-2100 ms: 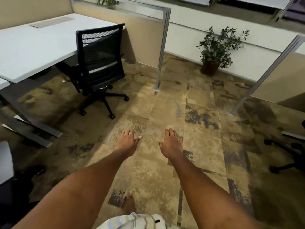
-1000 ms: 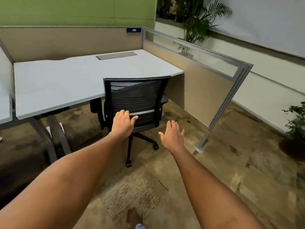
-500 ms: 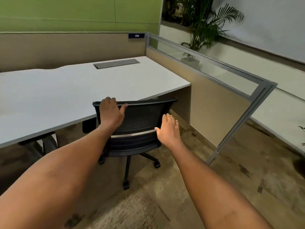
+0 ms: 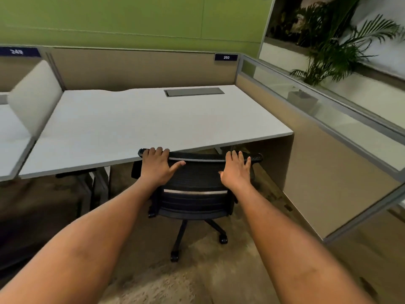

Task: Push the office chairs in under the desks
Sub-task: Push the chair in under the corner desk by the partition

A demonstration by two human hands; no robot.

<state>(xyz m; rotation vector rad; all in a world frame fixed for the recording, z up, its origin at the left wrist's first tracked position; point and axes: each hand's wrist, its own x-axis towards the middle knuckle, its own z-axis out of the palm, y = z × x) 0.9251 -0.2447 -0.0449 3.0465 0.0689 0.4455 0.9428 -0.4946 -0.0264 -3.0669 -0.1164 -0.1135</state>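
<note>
While both hands grip the backrest top | left hand, right hand curled over chair | backrest rim at desk edge | partition close on the right

A green wall rose behind beige partitions; mottled brown carpet covered the floor, palms standing right.

Right hand: newly on the office chair top rail with left hand; chair now against the desk edge (seat under).
</note>
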